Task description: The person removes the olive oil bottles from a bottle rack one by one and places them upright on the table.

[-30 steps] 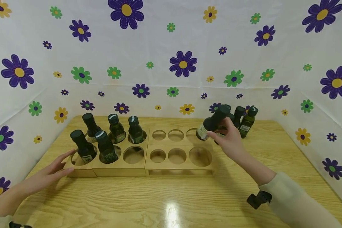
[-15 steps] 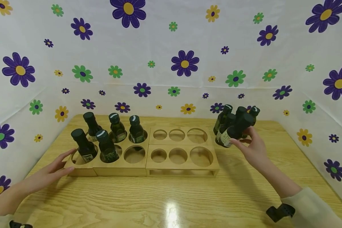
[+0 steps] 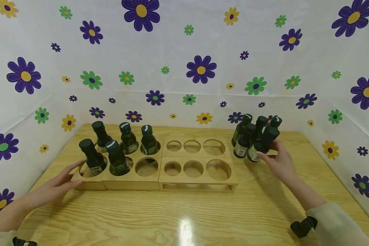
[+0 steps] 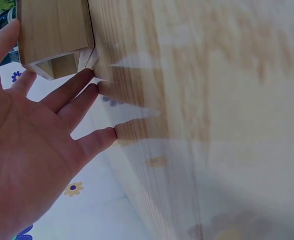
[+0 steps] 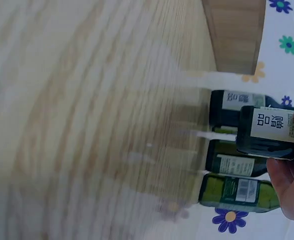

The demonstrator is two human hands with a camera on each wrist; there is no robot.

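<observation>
Wooden rack (image 3: 132, 185) meets my loose left hand (image 3: 56, 187), perhaps for steadiness; my right hand (image 3: 282, 163) pinches a dark bottle (image 3: 259, 147).

The left hand (image 3: 53, 188) is stretched forward with its fingers spread; the right hand (image 3: 282, 163) grips between thumb and fingers.

In the lower right of the head view, the right sleeve (image 3: 341, 222) is a plain pale cream, its cuff ending short of the bare right hand (image 3: 278, 162). A small, blocky black device (image 3: 302, 226) sits against that cuff. In the lower left corner, the left sleeve (image 3: 0, 238) has the same cream tone, with a second black device (image 3: 19, 242), partly cropped, beside the bare left hand's (image 3: 56, 184) cuff.
</observation>
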